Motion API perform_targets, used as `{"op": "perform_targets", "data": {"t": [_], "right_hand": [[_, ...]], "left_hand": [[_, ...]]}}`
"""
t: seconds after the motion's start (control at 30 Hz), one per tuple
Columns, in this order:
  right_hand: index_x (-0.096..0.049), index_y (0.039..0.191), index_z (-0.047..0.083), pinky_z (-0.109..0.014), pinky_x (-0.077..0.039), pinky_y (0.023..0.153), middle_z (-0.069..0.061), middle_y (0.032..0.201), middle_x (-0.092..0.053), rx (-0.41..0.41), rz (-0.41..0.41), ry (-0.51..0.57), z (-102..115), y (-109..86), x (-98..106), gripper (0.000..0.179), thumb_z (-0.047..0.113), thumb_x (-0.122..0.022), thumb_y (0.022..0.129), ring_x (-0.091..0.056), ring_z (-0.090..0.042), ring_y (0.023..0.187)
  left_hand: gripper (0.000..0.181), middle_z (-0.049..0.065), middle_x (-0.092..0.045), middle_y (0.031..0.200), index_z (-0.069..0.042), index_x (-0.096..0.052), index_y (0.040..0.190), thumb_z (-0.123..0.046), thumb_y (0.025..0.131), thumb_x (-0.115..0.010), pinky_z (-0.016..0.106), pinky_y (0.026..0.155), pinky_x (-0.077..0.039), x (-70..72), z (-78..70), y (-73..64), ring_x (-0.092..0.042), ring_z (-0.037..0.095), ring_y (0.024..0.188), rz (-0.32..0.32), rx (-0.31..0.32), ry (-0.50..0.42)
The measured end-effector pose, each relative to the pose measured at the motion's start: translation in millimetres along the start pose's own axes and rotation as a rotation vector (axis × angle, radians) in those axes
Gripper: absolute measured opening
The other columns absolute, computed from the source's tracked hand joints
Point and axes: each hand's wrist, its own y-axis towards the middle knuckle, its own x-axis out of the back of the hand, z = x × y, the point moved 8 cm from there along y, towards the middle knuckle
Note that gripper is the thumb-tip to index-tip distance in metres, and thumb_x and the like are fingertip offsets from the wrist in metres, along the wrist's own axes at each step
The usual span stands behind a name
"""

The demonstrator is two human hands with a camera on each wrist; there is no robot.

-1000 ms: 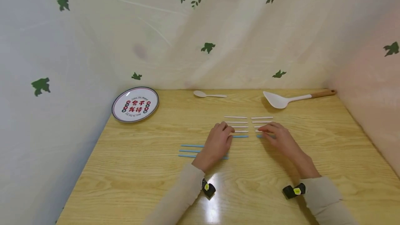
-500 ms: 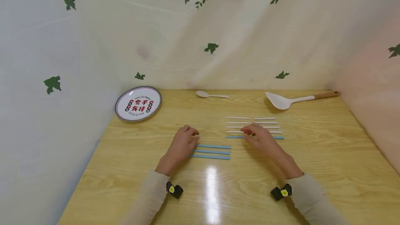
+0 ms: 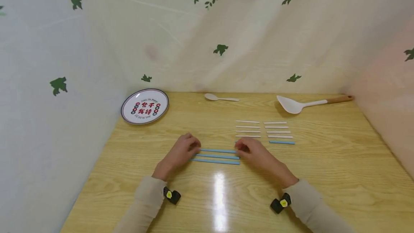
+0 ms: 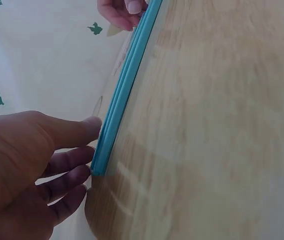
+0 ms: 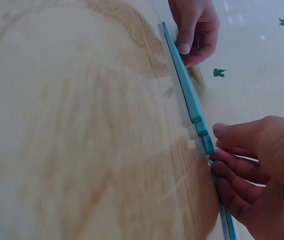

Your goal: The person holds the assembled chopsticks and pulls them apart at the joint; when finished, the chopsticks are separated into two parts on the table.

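Note:
Three blue chopsticks (image 3: pixel 216 156) lie side by side on the wooden table in the head view. At their left ends is my left hand (image 3: pixel 179 150), thumb and fingertips beside the farthest chopstick. My right hand (image 3: pixel 260 155) is at the right ends, fingers loosely bent. In both wrist views a gap shows between thumb (image 4: pixel 92 126) and forefinger, with the fingertips close along the chopsticks. Contact is hard to judge. Behind the right hand lies a short blue stick (image 3: pixel 282 142); another blue tip shows past that hand, the rest hidden. Short white sticks (image 3: pixel 279 132) lie in two columns beyond.
A printed plate (image 3: pixel 128 115) lies at the back left. Along the back edge are a small pale spoon (image 3: pixel 211 97) and a white spatula (image 3: pixel 292 106) with a wooden handle. A patterned cloth (image 3: pixel 181 60) hangs behind the table (image 3: pixel 258 204).
Both hands have left the white and short blue sticks. The left hand has moved left and nearer, and the right hand left and nearer, to opposite ends of the blue chopsticks.

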Motion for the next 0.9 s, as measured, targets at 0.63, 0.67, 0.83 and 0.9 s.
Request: {"op": "perform_targets", "data": {"t": [0.63, 0.67, 0.83, 0.9], "right_hand": [[-0.066, 0.098, 0.011, -0.029, -0.051, 0.075, 0.003, 0.093, -0.064, -0.024, -0.041, -0.091, 6.7, -1.4, 6.6, 0.007, 0.014, -0.061, 0.094, -0.057, -0.011, 0.084], [-0.066, 0.098, 0.01, -0.03, -0.051, 0.074, 0.002, 0.093, -0.064, -0.009, -0.058, -0.102, 8.6, -1.1, 8.8, 0.007, 0.013, -0.062, 0.093, -0.058, -0.012, 0.085], [-0.066, 0.095, 0.009, -0.031, -0.053, 0.075, 0.0, 0.094, -0.064, 0.094, -0.118, -0.157, 22.0, 1.9, 15.8, 0.005, 0.008, -0.064, 0.09, -0.059, -0.014, 0.086], [-0.065, 0.096, 0.01, -0.031, -0.052, 0.075, 0.0, 0.093, -0.064, 0.123, -0.13, -0.18, 26.4, 3.0, 16.9, 0.007, 0.008, -0.066, 0.089, -0.059, -0.014, 0.086]], "left_hand": [[0.003, -0.001, -0.059, 0.086, -0.009, -0.062, 0.092, -0.011, 0.093, -0.062, 0.029, 0.074, -0.046, -4.7, -12.6, 12.9, -0.051, 0.011, 0.08, 0.064, 0.027, -0.084], [0.005, -0.001, -0.06, 0.086, -0.008, -0.062, 0.094, -0.012, 0.093, -0.062, 0.028, 0.073, -0.046, -4.2, -14.2, 14.5, -0.052, 0.011, 0.078, 0.076, 0.026, -0.087], [0.013, 0.0, -0.063, 0.087, -0.007, -0.066, 0.102, -0.016, 0.094, -0.061, 0.028, 0.07, -0.047, -6.5, -33.2, 20.9, -0.054, 0.011, 0.077, 0.159, -0.063, -0.031], [0.013, 0.001, -0.064, 0.088, -0.008, -0.067, 0.101, -0.016, 0.095, -0.06, 0.028, 0.07, -0.047, -8.5, -40.2, 22.7, -0.054, 0.011, 0.076, 0.178, -0.091, -0.001]]}}
